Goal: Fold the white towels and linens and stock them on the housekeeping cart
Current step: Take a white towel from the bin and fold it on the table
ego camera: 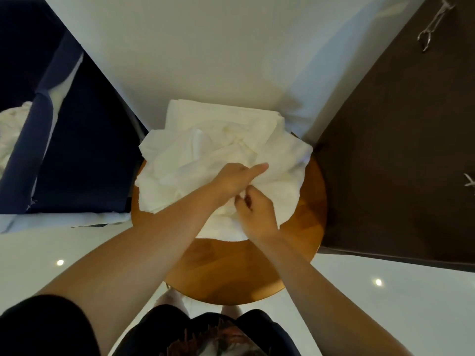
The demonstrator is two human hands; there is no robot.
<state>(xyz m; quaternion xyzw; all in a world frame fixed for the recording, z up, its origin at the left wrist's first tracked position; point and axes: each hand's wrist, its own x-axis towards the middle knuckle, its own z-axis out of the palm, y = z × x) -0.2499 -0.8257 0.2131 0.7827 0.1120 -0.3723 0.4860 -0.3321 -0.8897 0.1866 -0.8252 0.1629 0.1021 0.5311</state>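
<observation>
Hands and towel seen from above, on a round wooden table [231, 273]. We see a crumpled white towel [180, 170] lying loosely over the table's far half, its edge reaching past the rim on the left. Behind it, against the white wall [205, 47], lies a folded white towel [205, 111], flat and squared. Both hands meet near the middle of the crumpled white towel. The left hand [235, 179] grips the cloth with its fingers curled into it and one digit stretched out toward the right; we cannot tell whether that digit is thumb or forefinger. The right hand [255, 214], just beside the left, has its fingers bent and pinches a fold of the same towel. To the left we note a dark blue fabric bin [84, 150] with white linen [10, 132] showing inside it. To the right stands a dark brown surface [398, 163] bearing metal tongs [434, 24]. Glossy white floor [385, 304] lies below the table.
</observation>
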